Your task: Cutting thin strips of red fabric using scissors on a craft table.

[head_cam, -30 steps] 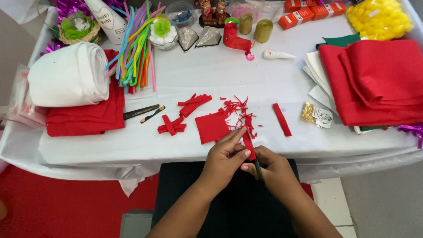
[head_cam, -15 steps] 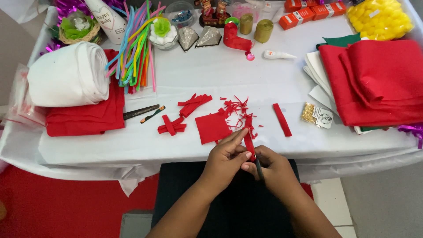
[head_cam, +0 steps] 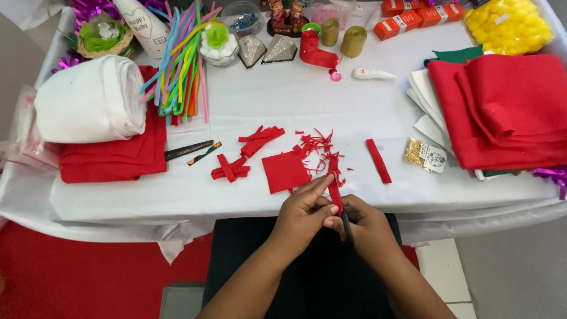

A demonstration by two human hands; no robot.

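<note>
Pinching red strip in left hand, right hand clamped on dark tool; risks nicking fingertips, crooked cut, scraps sliding off surface.

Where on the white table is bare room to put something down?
Bare cloth lies mid-table, between the pipe cleaners, the glue tube and the red scraps. A smaller patch lies along the front edge, below the black knife. The back row and the red felt stack are crowded.
</note>
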